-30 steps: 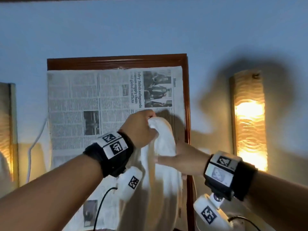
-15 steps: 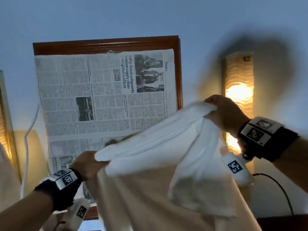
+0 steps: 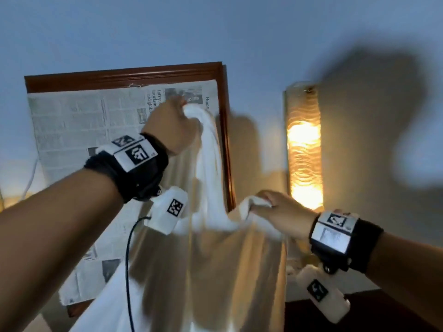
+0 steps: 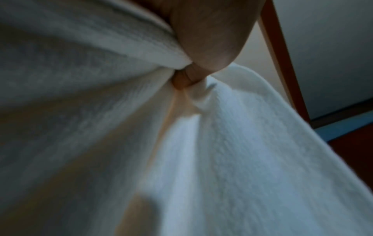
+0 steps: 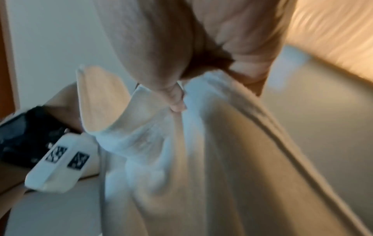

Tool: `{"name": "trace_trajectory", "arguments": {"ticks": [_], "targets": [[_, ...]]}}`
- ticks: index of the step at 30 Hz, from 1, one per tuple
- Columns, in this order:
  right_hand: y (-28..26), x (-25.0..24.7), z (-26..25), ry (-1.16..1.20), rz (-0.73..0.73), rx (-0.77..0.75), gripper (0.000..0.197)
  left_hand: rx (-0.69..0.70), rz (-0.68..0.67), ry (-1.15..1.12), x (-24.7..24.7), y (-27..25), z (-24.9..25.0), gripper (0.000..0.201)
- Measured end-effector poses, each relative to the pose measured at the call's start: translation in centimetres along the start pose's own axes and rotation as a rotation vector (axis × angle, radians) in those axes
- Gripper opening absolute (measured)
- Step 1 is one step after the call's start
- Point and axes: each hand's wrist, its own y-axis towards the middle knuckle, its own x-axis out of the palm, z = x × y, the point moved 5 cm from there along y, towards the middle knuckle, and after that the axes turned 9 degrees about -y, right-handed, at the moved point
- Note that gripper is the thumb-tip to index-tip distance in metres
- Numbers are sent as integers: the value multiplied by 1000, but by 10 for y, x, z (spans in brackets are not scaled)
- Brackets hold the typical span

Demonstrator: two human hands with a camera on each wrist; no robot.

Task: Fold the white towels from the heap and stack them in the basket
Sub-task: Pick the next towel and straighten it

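I hold the towel (image 3: 211,248) up in the air before me with both hands; my left hand (image 3: 172,127) is raised high, its fingers curled tight on a bunched part of the edge; my right hand (image 3: 278,213) sits lower and to the right, thumb and fingers pinching another bunch of the cloth; between them the towel sags, and the rest hangs down in long folds out of the bottom of the head view. Behind it a newspaper (image 3: 91,130) covers a wood frame (image 3: 124,76) on the wall; a lamp (image 3: 304,144) glows to the right.
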Motion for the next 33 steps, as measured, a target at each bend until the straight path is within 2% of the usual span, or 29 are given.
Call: {"name": "trace_trajectory", "arguments": {"ticks": [2,4,5,8,10,12,15,17,20,22,23,26,29,31,33], "targets": [[-20,-55,26,50,118,37,42,34,81,49,2,3,38,19],[-47,-109,59,91,242,43,66,106,102,91,15,4,83,17],[-65,-138,77,80,320,67,66,151,98,95,27,3,109,19],[-137,-230,120,73,561,208,43,263,78,47,71,-5,199,24],[-191,-294,148,30,682,280,31,333,7,4,108,-16,267,21],[-251,-349,171,-56,782,347,31,407,-100,-1,144,-33,337,27],[-342,-404,196,-215,881,470,40,529,-348,47,197,-69,424,61],[-395,-427,207,-315,872,560,38,604,-508,35,230,-94,465,73],[-462,-441,232,-172,882,610,33,669,-680,-37,282,-125,512,79],[-495,-439,244,-168,890,612,46,677,-757,-147,319,-145,538,78],[-508,-436,251,-177,890,600,46,682,-784,-207,340,-155,549,79],[-530,-424,264,-190,885,490,25,717,-964,-386,408,-200,581,82],[-531,-416,288,-302,782,451,25,697,-1176,-538,484,-257,603,81],[-533,-425,306,-362,733,435,28,632,-1187,-654,527,-277,611,78],[-544,-443,334,-382,717,475,25,557,-1165,-760,564,-281,618,65]]}}
